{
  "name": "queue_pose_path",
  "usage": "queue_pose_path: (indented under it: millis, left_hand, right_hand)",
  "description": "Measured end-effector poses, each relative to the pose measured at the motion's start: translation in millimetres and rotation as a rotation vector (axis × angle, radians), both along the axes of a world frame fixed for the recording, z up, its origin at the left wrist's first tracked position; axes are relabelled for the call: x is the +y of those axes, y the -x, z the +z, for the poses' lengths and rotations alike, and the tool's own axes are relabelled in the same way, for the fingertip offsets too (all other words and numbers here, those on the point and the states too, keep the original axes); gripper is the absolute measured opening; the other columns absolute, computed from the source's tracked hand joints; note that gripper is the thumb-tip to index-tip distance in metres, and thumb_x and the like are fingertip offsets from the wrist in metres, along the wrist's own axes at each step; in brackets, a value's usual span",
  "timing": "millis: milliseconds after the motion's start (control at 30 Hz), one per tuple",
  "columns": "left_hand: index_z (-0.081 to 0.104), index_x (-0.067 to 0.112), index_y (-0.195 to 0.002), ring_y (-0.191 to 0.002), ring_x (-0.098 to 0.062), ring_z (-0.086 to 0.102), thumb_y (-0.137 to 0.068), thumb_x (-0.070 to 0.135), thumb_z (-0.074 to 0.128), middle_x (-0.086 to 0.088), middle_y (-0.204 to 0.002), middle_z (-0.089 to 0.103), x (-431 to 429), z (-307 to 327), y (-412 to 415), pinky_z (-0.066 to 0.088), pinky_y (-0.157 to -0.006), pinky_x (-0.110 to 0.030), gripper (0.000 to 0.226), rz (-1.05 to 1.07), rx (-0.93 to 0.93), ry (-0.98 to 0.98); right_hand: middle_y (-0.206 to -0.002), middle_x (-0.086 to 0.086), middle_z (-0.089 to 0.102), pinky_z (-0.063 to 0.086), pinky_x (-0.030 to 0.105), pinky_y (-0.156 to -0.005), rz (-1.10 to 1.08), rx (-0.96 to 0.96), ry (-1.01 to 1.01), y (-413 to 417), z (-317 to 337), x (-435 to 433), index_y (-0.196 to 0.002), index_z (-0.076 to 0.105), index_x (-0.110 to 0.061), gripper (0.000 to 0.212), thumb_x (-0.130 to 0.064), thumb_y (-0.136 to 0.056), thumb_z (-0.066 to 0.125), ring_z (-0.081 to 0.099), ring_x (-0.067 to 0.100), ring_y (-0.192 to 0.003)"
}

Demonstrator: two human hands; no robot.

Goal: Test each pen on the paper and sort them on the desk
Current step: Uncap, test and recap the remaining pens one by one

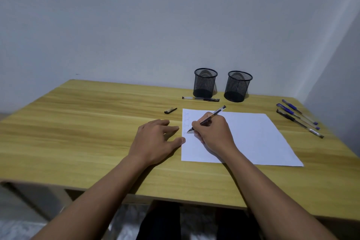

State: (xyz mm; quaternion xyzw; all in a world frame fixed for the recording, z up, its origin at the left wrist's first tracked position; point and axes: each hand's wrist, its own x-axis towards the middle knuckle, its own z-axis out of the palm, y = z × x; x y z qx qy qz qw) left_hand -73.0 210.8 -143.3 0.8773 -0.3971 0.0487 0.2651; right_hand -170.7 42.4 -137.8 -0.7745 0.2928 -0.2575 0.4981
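A white sheet of paper lies on the wooden desk. My right hand grips a black pen, its tip touching the paper's left margin below a few faint scribbles. My left hand rests flat on the desk, fingers spread, thumb on the paper's left edge. A black pen cap lies loose left of the sheet. One capped black pen lies in front of the left mesh cup. Three capped pens, two blue and one black, lie to the right of the paper.
A second black mesh cup stands beside the first, both against the back wall. Another wall closes in at the desk's right edge. The front desk edge runs just above my lap.
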Motion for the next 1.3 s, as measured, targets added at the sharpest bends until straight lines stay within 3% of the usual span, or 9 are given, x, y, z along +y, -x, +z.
queue_pose_path:
  millis: [267, 367, 533, 733, 867, 967, 1067, 1200, 1300]
  left_hand:
    - [0.065, 0.042, -0.126, -0.137, -0.010, 0.042, -0.078, 0.073, 0.056, 0.008, -0.145, 0.054, 0, 1, 0, 0.032, -0.112, -0.041, 0.058, -0.003, 0.004, -0.001]
    - [0.065, 0.042, -0.125, -0.136, -0.010, 0.043, -0.077, 0.073, 0.056, 0.007, -0.144, 0.055, -1, 0, -1, 0.033, -0.112, -0.041, 0.058, -0.003, 0.001, 0.006]
    - [0.066, 0.042, -0.124, -0.135, -0.011, 0.044, -0.077, 0.074, 0.056, 0.007, -0.143, 0.056, -1, 0, -1, 0.035, -0.111, -0.041, 0.057, -0.001, -0.001, 0.008]
    - [0.068, 0.043, -0.121, -0.134, -0.013, 0.045, -0.075, 0.073, 0.059, 0.008, -0.141, 0.057, -3, 3, -2, 0.035, -0.110, -0.044, 0.055, 0.011, 0.023, 0.012]
    - [0.069, 0.043, -0.119, -0.132, -0.012, 0.047, -0.072, 0.074, 0.058, 0.010, -0.139, 0.058, -3, 6, -2, 0.037, -0.107, -0.043, 0.057, 0.016, 0.032, -0.020]
    - [0.075, 0.037, -0.107, -0.121, -0.013, 0.057, -0.075, 0.070, 0.058, 0.011, -0.127, 0.067, -6, 12, -2, 0.045, -0.101, -0.040, 0.049, 0.065, 0.102, 0.045]
    - [0.074, 0.029, -0.093, -0.101, -0.016, 0.066, -0.083, 0.056, 0.060, 0.004, -0.104, 0.075, -18, 23, -13, 0.051, -0.084, -0.033, 0.032, 0.199, 0.216, 0.196]
    - [0.070, 0.019, -0.116, -0.107, -0.023, 0.064, -0.090, 0.045, 0.060, 0.000, -0.116, 0.072, -39, 25, -41, 0.049, -0.083, -0.032, 0.038, 0.267, 0.167, 0.188]
    - [0.073, 0.022, -0.111, -0.107, -0.029, 0.062, -0.093, 0.045, 0.058, -0.002, -0.107, 0.074, -48, 21, -53, 0.050, -0.088, -0.040, 0.033, 0.293, 0.062, 0.029]
  right_hand:
    - [-0.067, 0.006, 0.073, 0.056, 0.028, -0.054, -0.029, 0.012, 0.047, 3, 3, 0, -0.080, 0.070, -0.011, 0.015, -0.022, -0.090, 0.068, 0.066, 0.016, -0.055]
    - [-0.067, 0.004, 0.073, 0.060, 0.034, -0.059, -0.049, -0.003, 0.041, 3, 3, -1, -0.080, 0.072, -0.011, 0.018, -0.025, -0.091, 0.068, 0.068, 0.017, -0.056]
    - [-0.069, 0.008, 0.072, 0.055, 0.031, -0.055, -0.025, 0.023, 0.029, 4, 6, 0, -0.079, 0.070, -0.009, 0.013, -0.020, -0.085, 0.070, 0.070, 0.023, -0.062]
    - [-0.068, 0.009, 0.068, 0.045, 0.030, -0.048, -0.032, -0.081, -0.237, 5, 19, 1, -0.087, 0.071, -0.005, 0.015, -0.019, -0.091, 0.068, 0.055, 0.021, -0.058]
    - [-0.074, 0.009, 0.072, 0.045, 0.028, -0.045, 0.012, -0.109, -0.204, 6, 28, 1, -0.092, 0.071, -0.005, 0.016, -0.020, -0.095, 0.069, 0.055, 0.018, -0.058]
    - [-0.077, 0.009, 0.073, 0.047, 0.030, -0.047, 0.032, -0.147, -0.179, 5, 31, -4, -0.091, 0.071, -0.004, 0.015, -0.019, -0.094, 0.070, 0.056, 0.016, -0.057]
    - [-0.077, 0.008, 0.073, 0.049, 0.031, -0.050, 0.043, -0.177, -0.186, 4, 32, -9, -0.088, 0.071, -0.006, 0.013, -0.017, -0.094, 0.070, 0.058, 0.015, -0.060]
    - [-0.077, 0.009, 0.071, 0.050, 0.030, -0.050, 0.038, -0.208, -0.241, 7, 34, -12, -0.089, 0.070, -0.006, 0.013, -0.016, -0.097, 0.065, 0.058, 0.016, -0.061]
    - [-0.078, 0.013, 0.070, 0.050, 0.033, -0.053, 0.019, -0.218, -0.291, 10, 34, -16, -0.087, 0.070, -0.005, 0.016, -0.013, -0.098, 0.062, 0.058, 0.021, -0.063]
